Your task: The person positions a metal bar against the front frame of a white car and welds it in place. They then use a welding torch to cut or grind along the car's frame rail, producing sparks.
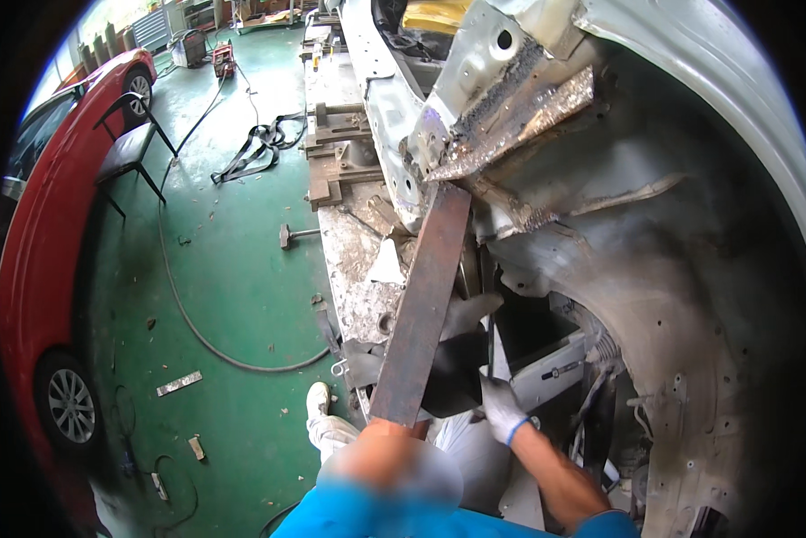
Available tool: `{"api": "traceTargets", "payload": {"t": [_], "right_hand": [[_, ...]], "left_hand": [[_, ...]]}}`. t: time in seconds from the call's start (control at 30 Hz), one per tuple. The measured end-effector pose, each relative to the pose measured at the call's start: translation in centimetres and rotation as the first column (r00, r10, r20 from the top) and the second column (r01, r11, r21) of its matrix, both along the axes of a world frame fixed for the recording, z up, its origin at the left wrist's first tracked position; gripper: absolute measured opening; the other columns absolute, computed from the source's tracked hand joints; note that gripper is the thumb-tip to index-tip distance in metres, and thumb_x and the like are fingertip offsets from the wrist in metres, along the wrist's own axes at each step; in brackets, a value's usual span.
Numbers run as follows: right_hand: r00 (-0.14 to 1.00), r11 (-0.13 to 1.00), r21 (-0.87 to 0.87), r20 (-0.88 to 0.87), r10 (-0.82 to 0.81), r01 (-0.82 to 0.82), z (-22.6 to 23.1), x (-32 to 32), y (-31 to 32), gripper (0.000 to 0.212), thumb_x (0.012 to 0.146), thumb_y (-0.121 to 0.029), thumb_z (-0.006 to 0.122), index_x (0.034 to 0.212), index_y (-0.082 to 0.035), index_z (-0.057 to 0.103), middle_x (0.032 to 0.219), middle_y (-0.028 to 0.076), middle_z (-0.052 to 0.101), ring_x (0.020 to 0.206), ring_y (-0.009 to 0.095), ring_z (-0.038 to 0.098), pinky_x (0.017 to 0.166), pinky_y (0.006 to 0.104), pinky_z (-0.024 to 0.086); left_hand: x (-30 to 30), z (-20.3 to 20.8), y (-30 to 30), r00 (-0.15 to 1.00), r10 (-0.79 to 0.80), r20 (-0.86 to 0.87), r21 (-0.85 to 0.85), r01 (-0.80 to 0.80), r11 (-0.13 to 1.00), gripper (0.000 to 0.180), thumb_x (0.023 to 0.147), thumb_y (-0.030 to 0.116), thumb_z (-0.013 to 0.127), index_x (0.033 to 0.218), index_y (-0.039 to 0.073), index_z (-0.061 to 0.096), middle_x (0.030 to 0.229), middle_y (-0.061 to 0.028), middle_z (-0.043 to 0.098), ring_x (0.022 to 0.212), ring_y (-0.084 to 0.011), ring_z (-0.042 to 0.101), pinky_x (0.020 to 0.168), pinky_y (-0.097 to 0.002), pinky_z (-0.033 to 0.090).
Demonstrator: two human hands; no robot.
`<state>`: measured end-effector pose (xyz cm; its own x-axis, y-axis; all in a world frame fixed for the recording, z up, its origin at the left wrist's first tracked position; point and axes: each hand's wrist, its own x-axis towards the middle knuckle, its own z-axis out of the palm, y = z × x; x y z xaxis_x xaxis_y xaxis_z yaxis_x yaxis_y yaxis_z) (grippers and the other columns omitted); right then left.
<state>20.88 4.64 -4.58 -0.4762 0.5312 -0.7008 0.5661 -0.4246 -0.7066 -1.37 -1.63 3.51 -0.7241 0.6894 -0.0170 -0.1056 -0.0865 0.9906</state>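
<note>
A long, flat, rust-brown steel bar (424, 309) slants from the torn edge of a car body down to my left forearm (394, 430). That forearm passes beneath the bar's near end, and the bar hides most of what follows. A pale grey shape (471, 314) beside the bar may be my gloved left hand, but I cannot be sure. My right hand (502, 408), in a white glove with a blue cuff, is closed around a thin dark rod (490, 345) that points upward. Rusty, ragged sheet metal (520, 134) overhangs the bar's far end.
A metal bench (358, 260) runs along the car's left side, with clamps (340, 125) farther off. On the green floor lie a hammer (288, 236), a hose (242, 364) and black straps (264, 148). A chair (130, 151) stands near a red car (49, 242).
</note>
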Motion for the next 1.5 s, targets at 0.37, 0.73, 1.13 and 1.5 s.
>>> {"api": "traceTargets", "payload": {"t": [0.37, 0.73, 1.13, 1.5], "right_hand": [[0.988, 0.987, -0.086, -0.083, 0.13, -0.137, 8.5, 1.1, 0.3, 0.04, 0.105, -0.045, 0.069, 0.086, -0.011, 0.065, 0.067, -0.002, 0.053, 0.059, 0.01, 0.052, 0.059, 0.0315, 0.05], [0.973, 0.999, -0.017, -0.227, 0.035, -0.04, 5.6, 0.6, -1.3, 0.029, 0.107, -0.032, 0.07, 0.099, -0.005, 0.069, 0.065, -0.003, 0.051, 0.056, 0.008, 0.046, 0.058, 0.0295, 0.047], [0.99, 0.919, 0.395, -0.134, 0.042, 0.015, -5.6, 0.4, 2.2, 0.025, 0.107, -0.028, 0.071, 0.118, -0.006, 0.075, 0.073, -0.005, 0.058, 0.061, 0.005, 0.053, 0.057, 0.0271, 0.052], [0.932, 0.498, 0.854, -0.043, 0.359, -0.152, -14.3, -7.5, 6.5, 0.026, 0.105, -0.032, 0.064, 0.105, -0.009, 0.075, 0.075, 0.002, 0.068, 0.063, 0.019, 0.063, 0.059, 0.0394, 0.052]], "left_hand": [[-0.4, 0.5, 0.0, 1.0, -0.025, -0.012, -0.029, 0.025, 0.999, 0.052, 0.08, 0.022, 0.085, 0.126, 0.003, 0.07, 0.099, -0.0095, 0.073, 0.083, -0.0186, 0.068, 0.072, -0.0367, 0.056], [0.4, 0.6, -0.1, 0.998, 0.024, 0.052, -0.156, -0.016, 0.988, 0.056, 0.077, 0.024, 0.088, 0.126, 0.003, 0.07, 0.103, -0.0095, 0.074, 0.09, -0.0202, 0.069, 0.077, -0.0374, 0.057], [0.0, 0.0, 0.4, 0.999, -0.026, -0.021, -0.083, 0.024, 0.996, 0.059, 0.075, 0.016, 0.086, 0.129, 0.002, 0.069, 0.111, -0.0093, 0.074, 0.104, -0.0218, 0.069, 0.093, -0.0392, 0.055], [0.0, 0.0, 1.0, 1.0, -0.007, -0.01, -0.053, 0.006, 0.999, 0.06, 0.074, 0.015, 0.085, 0.13, 0.002, 0.068, 0.112, -0.0096, 0.074, 0.106, -0.022, 0.069, 0.094, -0.0387, 0.055]]}}
